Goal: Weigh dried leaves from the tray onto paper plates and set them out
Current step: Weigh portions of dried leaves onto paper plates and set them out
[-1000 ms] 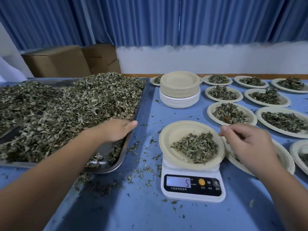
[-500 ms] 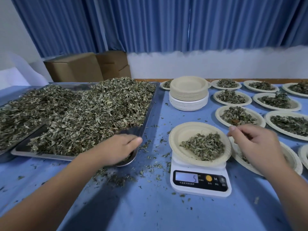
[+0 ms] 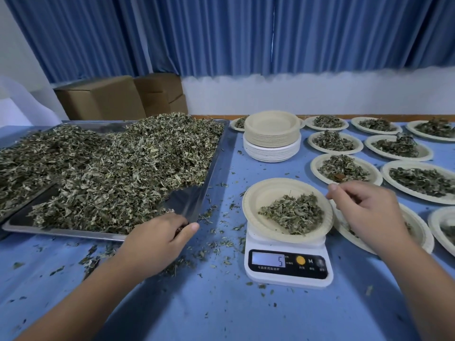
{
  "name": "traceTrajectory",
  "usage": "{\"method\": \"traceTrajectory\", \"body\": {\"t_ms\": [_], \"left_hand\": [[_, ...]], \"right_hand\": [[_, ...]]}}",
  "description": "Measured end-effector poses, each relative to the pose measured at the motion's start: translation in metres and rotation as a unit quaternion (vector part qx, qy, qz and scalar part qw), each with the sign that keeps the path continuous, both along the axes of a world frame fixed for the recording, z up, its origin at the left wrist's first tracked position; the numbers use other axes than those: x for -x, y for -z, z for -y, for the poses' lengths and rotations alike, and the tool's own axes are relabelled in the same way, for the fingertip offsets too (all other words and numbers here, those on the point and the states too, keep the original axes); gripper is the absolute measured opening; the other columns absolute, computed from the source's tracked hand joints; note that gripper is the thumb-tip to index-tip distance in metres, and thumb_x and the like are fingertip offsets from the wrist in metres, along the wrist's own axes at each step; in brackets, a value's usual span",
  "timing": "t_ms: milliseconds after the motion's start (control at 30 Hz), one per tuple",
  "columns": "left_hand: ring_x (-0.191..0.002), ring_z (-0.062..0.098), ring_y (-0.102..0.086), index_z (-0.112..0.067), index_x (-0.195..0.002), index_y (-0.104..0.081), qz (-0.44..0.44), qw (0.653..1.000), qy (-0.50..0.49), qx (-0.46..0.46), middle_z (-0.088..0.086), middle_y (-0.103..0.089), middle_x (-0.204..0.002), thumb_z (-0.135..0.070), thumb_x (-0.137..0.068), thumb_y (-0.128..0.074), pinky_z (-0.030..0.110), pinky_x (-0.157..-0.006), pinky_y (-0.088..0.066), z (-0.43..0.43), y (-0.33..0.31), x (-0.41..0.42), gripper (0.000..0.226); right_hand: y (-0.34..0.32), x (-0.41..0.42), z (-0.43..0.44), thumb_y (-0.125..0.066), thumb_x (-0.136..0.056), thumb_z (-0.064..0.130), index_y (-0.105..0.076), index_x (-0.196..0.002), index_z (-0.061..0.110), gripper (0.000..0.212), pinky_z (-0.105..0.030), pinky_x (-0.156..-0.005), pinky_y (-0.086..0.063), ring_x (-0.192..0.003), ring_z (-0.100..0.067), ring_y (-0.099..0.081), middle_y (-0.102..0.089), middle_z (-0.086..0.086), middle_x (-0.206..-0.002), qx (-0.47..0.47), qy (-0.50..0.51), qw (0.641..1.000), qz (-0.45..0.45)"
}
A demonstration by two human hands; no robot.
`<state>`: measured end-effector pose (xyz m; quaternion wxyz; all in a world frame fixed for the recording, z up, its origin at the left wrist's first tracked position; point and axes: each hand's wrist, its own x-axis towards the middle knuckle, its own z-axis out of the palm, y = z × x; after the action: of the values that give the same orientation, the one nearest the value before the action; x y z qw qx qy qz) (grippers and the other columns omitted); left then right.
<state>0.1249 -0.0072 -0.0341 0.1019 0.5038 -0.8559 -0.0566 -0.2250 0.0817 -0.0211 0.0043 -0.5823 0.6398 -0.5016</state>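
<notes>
A metal tray (image 3: 187, 203) heaped with dried leaves (image 3: 110, 168) fills the left of the blue table. My left hand (image 3: 160, 239) lies over the tray's near right corner, fingers curled under, with a dark bit of leaf showing between thumb and fingers. To the right, a white scale (image 3: 288, 265) reading 5 carries a paper plate (image 3: 258, 193) with a small heap of leaves (image 3: 293, 212). My right hand (image 3: 369, 212) hovers by that plate's right rim. Its thumb lies against curled fingers, and nothing shows between them.
A stack of empty paper plates (image 3: 272, 134) stands behind the scale. Several filled plates (image 3: 342, 168) lie in rows at the right, one (image 3: 418, 232) partly under my right hand. Loose leaf crumbs dot the cloth. Cardboard boxes (image 3: 101, 97) stand behind the tray.
My left hand slid from the tray's right edge back to its near right corner and its fingers curled. My right hand and the plate on the scale stayed put.
</notes>
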Motion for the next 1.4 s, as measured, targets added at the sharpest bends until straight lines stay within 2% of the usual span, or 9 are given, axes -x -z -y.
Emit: {"method": "traceTrajectory", "body": {"t_ms": [233, 367, 667, 733, 833, 933, 1067, 1267, 1400], "left_hand": [[-0.046, 0.007, -0.039, -0.02, -0.064, -0.049, -0.042, 0.996, 0.015, -0.079, -0.002, -0.046, -0.055, -0.065, -0.088, -0.042, 0.03, -0.053, -0.032, 0.019, -0.007, 0.0, 0.052], [-0.037, 0.005, -0.033, -0.017, -0.057, -0.048, -0.072, 0.991, 0.004, -0.117, -0.007, -0.039, -0.042, -0.057, -0.09, -0.05, 0.017, -0.043, -0.026, 0.035, -0.012, 0.001, 0.052], [-0.033, 0.001, -0.043, -0.016, -0.059, -0.053, -0.241, 0.97, 0.003, -0.009, -0.007, -0.05, -0.04, -0.042, -0.096, -0.053, 0.013, -0.036, -0.029, 0.043, -0.048, 0.067, 0.045], [-0.039, 0.0, -0.051, -0.005, -0.062, -0.053, -0.304, 0.952, 0.023, -0.032, -0.002, -0.053, -0.046, -0.041, -0.095, -0.054, 0.017, -0.042, -0.038, 0.038, -0.056, 0.095, 0.049], [-0.053, 0.018, -0.053, 0.002, -0.073, -0.058, -0.347, 0.936, 0.037, -0.056, 0.015, -0.057, -0.061, -0.05, -0.094, -0.052, 0.031, -0.058, -0.044, 0.033, -0.063, 0.132, 0.056], [-0.059, 0.008, -0.054, -0.012, -0.086, -0.064, -0.316, 0.939, 0.051, -0.123, -0.006, -0.063, -0.07, -0.06, -0.09, -0.052, 0.027, -0.06, -0.045, 0.027, -0.063, 0.156, 0.049], [-0.085, 0.007, -0.063, -0.03, -0.111, -0.056, -0.245, 0.94, 0.123, -0.203, -0.007, -0.065, -0.106, -0.063, -0.086, -0.055, 0.031, -0.077, -0.051, 0.018, -0.053, 0.162, 0.041], [-0.117, 0.009, -0.048, -0.032, -0.137, -0.043, -0.156, 0.976, 0.136, -0.075, -0.009, -0.045, -0.141, -0.08, -0.079, -0.038, 0.033, -0.093, -0.043, 0.03, -0.045, 0.135, 0.076], [-0.1, 0.012, -0.055, -0.021, -0.123, -0.06, -0.185, 0.983, 0.003, 0.015, 0.0, -0.058, -0.125, -0.054, -0.094, -0.047, 0.031, -0.089, -0.045, 0.072, -0.041, 0.096, 0.045]], "right_hand": [[0.001, 0.0, 0.001, -0.062, -0.091, 0.015, -0.069, -0.064, 0.015, 0.028, -0.009, -0.049, -0.031, -0.053, -0.003, -0.051, -0.056, 0.018, -0.054, 0.002, 0.005, 1.0, 0.004], [0.001, 0.001, 0.001, -0.061, -0.092, 0.016, -0.068, -0.064, 0.015, 0.029, -0.01, -0.047, -0.032, -0.052, -0.003, -0.052, -0.055, 0.017, -0.052, -0.004, 0.002, 1.0, 0.025], [0.002, 0.004, 0.002, -0.059, -0.092, 0.021, -0.065, -0.062, 0.007, 0.033, -0.016, -0.046, -0.031, -0.05, -0.011, -0.047, -0.051, -0.001, -0.053, -0.004, 0.002, 1.0, 0.023], [0.003, 0.005, 0.002, -0.06, -0.092, 0.021, -0.064, -0.061, 0.007, 0.034, -0.016, -0.045, -0.03, -0.048, -0.011, -0.046, -0.049, -0.002, -0.052, -0.004, 0.001, 1.0, 0.027], [0.002, 0.006, 0.002, -0.059, -0.091, 0.023, -0.066, -0.061, 0.015, 0.032, -0.016, -0.044, -0.031, -0.047, -0.011, -0.048, -0.051, 0.002, -0.051, -0.002, 0.002, 1.0, 0.027], [0.001, 0.006, 0.002, -0.059, -0.091, 0.024, -0.067, -0.062, 0.022, 0.03, -0.017, -0.044, -0.032, -0.047, -0.01, -0.049, -0.053, 0.004, -0.051, 0.003, 0.005, 0.999, 0.035], [0.001, 0.005, 0.002, -0.061, -0.09, 0.022, -0.068, -0.063, 0.023, 0.028, -0.013, -0.045, -0.033, -0.051, -0.008, -0.052, -0.056, 0.009, -0.054, 0.006, 0.01, 0.999, 0.03], [0.0, 0.004, 0.001, -0.061, -0.09, 0.022, -0.069, -0.065, 0.021, 0.027, -0.012, -0.046, -0.031, -0.054, -0.007, -0.052, -0.056, 0.008, -0.054, -0.001, 0.013, 1.0, 0.011], [0.0, 0.004, 0.001, -0.061, -0.091, 0.019, -0.068, -0.063, 0.015, 0.029, -0.011, -0.045, -0.03, -0.049, -0.006, -0.049, -0.053, 0.006, -0.052, -0.002, 0.014, 1.0, 0.009]]}}
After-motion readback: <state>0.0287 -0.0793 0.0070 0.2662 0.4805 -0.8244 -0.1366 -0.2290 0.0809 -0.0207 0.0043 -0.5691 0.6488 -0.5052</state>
